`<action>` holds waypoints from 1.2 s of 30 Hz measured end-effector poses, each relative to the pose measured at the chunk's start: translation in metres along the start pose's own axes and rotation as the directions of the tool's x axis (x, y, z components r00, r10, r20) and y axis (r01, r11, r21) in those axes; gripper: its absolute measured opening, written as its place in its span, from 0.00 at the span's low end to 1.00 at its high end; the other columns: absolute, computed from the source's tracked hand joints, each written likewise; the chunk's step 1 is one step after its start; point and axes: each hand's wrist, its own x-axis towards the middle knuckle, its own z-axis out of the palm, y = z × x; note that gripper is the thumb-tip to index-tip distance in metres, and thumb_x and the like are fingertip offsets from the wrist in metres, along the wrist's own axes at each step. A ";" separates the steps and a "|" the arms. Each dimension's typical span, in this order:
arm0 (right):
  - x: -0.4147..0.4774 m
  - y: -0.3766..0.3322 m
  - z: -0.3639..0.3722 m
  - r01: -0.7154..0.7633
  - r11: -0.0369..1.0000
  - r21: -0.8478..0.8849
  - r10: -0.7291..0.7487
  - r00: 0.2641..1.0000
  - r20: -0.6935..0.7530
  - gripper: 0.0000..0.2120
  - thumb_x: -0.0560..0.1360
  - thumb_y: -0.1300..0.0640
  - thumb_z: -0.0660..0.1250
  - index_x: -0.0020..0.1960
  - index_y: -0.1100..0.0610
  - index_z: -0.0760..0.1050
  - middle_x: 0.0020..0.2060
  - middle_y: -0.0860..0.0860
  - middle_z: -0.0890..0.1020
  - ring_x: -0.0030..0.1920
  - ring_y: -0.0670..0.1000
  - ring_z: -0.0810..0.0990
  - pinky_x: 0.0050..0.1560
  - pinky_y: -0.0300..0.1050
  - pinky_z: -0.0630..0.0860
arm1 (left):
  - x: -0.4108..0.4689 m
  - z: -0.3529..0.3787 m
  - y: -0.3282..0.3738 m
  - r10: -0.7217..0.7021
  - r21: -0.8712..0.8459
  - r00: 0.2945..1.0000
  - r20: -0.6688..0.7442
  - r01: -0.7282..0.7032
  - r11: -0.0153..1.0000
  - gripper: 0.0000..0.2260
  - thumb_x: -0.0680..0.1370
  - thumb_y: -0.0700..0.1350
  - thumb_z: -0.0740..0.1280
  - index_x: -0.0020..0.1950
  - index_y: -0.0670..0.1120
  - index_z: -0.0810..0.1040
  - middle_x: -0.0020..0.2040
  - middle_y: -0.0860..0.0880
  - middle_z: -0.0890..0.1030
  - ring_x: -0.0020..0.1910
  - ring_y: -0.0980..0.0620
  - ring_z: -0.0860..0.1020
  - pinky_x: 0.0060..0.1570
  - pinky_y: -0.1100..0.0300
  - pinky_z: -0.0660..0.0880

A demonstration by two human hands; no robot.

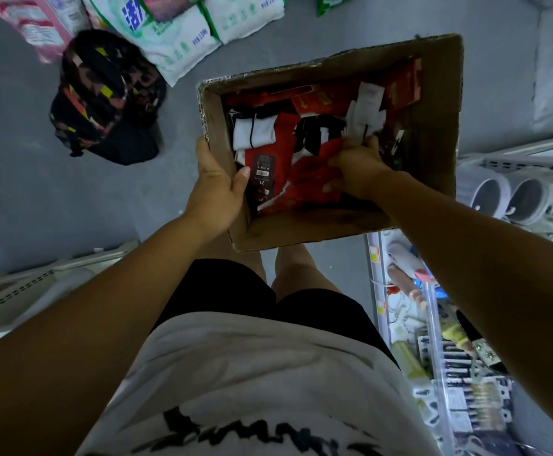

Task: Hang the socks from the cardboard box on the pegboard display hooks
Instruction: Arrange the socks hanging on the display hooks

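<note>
White T-shirt (pixel 252 373) — black scrawled lettering — black shorts (pixel 222 291), bare forearms.

Single view, from a wide-angle camera worn on the person's head. It faces steeply down, almost straight at the floor (pixel 21 159). The wearer's own shirt (pixel 252 373) and legs (pixel 298 274) fill the lower frame. The cardboard box (pixel 433 126) lies just above centre, within arm's reach of the lens, its open top turned to the camera so the socks (pixel 304 179) inside show. The left hand (pixel 216 189) and right hand (pixel 360 169) appear near mid-frame. Store shelving (pixel 12 291) bows along the side edges from lens distortion.
</note>
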 end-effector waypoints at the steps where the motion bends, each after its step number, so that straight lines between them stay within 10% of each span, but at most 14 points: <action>1: -0.004 0.001 -0.002 -0.001 0.999 0.048 0.002 1.000 -0.028 0.27 0.77 0.42 0.68 0.73 0.47 0.70 0.76 0.54 0.67 0.78 0.60 0.55 0.77 0.63 0.42 | 0.000 -0.001 0.001 -0.001 -0.005 1.000 0.007 0.001 1.000 0.37 0.84 0.48 0.62 0.81 0.43 0.36 0.81 0.44 0.59 0.75 0.49 0.66 0.66 0.63 0.64; 5: -0.039 -0.005 -0.015 -0.031 0.948 0.317 0.070 0.991 -0.112 0.22 0.79 0.42 0.66 0.68 0.50 0.73 0.70 0.54 0.74 0.75 0.61 0.64 0.78 0.63 0.45 | -0.004 -0.005 0.001 -0.054 -0.109 0.998 0.021 0.056 0.992 0.35 0.83 0.54 0.62 0.81 0.46 0.44 0.78 0.43 0.63 0.73 0.47 0.68 0.71 0.56 0.67; 11: -0.115 -0.021 -0.036 0.083 0.671 0.736 0.064 0.984 -0.169 0.26 0.80 0.46 0.65 0.75 0.54 0.66 0.70 0.52 0.75 0.69 0.55 0.74 0.68 0.47 0.69 | -0.067 0.004 0.031 -0.061 0.062 0.945 -0.322 0.085 0.994 0.28 0.82 0.55 0.65 0.76 0.40 0.65 0.73 0.39 0.64 0.73 0.42 0.65 0.71 0.51 0.66; 15: -0.165 -0.032 -0.033 0.161 0.375 0.913 0.136 0.965 -0.226 0.26 0.78 0.44 0.67 0.73 0.51 0.68 0.62 0.45 0.80 0.61 0.48 0.80 0.65 0.50 0.77 | -0.097 0.005 0.071 -0.162 -0.255 0.982 0.098 0.183 0.950 0.17 0.82 0.62 0.60 0.54 0.51 0.78 0.58 0.49 0.81 0.59 0.49 0.80 0.61 0.56 0.74; 21: -0.211 -0.048 -0.010 0.306 0.165 0.937 0.171 0.927 -0.333 0.14 0.79 0.53 0.67 0.64 0.46 0.73 0.54 0.41 0.83 0.55 0.39 0.83 0.52 0.33 0.79 | -0.102 0.017 0.120 -0.083 -0.685 0.905 0.417 0.374 0.625 0.25 0.79 0.65 0.62 0.67 0.50 0.79 0.58 0.48 0.86 0.56 0.48 0.85 0.51 0.52 0.83; 36: -0.245 -0.030 0.022 0.355 0.058 0.933 0.462 0.819 -0.340 0.13 0.81 0.48 0.65 0.60 0.54 0.81 0.51 0.48 0.87 0.52 0.46 0.86 0.53 0.42 0.82 | -0.116 0.009 0.133 -0.051 -0.865 0.995 0.084 0.098 0.492 0.13 0.81 0.43 0.69 0.65 0.49 0.79 0.54 0.48 0.87 0.50 0.50 0.86 0.43 0.52 0.84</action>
